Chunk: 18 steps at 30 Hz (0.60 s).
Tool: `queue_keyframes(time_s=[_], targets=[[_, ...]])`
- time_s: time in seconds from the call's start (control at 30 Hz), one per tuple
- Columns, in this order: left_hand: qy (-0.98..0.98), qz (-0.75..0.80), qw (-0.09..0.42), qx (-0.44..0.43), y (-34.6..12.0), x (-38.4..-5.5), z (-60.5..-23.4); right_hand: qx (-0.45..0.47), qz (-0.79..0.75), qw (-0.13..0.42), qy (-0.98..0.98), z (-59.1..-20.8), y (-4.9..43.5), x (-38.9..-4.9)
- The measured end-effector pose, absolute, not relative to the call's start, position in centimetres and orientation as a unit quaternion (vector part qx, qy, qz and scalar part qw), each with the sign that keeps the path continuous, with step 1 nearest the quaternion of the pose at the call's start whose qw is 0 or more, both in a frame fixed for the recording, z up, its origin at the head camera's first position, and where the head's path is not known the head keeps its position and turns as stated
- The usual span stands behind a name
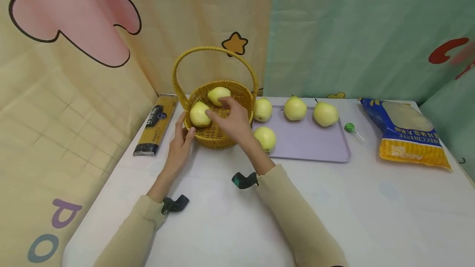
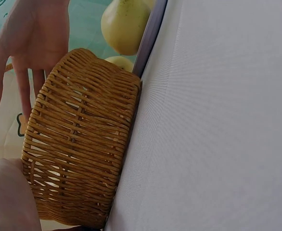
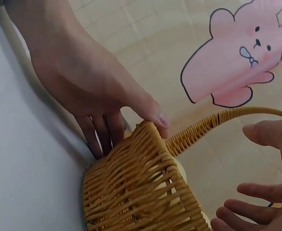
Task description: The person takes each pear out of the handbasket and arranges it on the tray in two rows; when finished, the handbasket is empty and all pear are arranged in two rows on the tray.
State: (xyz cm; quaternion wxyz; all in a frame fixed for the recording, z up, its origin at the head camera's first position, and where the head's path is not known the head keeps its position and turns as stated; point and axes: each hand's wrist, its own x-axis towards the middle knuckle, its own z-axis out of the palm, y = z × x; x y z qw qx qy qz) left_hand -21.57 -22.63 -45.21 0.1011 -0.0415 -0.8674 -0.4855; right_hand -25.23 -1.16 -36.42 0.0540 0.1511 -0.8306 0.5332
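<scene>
A brown wicker basket (image 1: 219,141) with a tall arched handle stands at the back of the table, two yellow-green pears (image 1: 200,114) inside it. My left hand (image 1: 179,147) holds the basket's left side; in the right wrist view its thumb (image 3: 155,115) lies at the rim while the fingers reach down the outer wall. Over the basket's opening hovers my right hand (image 1: 235,120), fingers spread and loosely bent, with nothing held. In the left wrist view, the right hand (image 2: 35,38) shows above the rim, its palm bare.
Right of the basket lies a lilac tray (image 1: 304,145) with several pears (image 1: 295,108) on or against it. Beyond it are a green lollipop (image 1: 350,127) and a blue-yellow pasta bag (image 1: 408,131). A spaghetti pack (image 1: 157,122) lies left of the basket. Curtains (image 1: 334,32) hang behind the table.
</scene>
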Motion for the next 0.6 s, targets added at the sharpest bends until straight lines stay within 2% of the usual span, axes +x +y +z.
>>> queue_keyframes(time_s=[0.3, 0.6], targets=[[-0.867, -0.488, 0.098, -0.031, -22.4, -21.3, -45.1, 0.161, 0.53, 0.043, -0.831, -36.2, -4.3, -26.6], [-0.868, -0.484, 0.101, -0.033, -22.4, -21.3, -45.0, 0.137, 0.538, 0.039, -0.831, -36.8, -5.2, -27.5]])
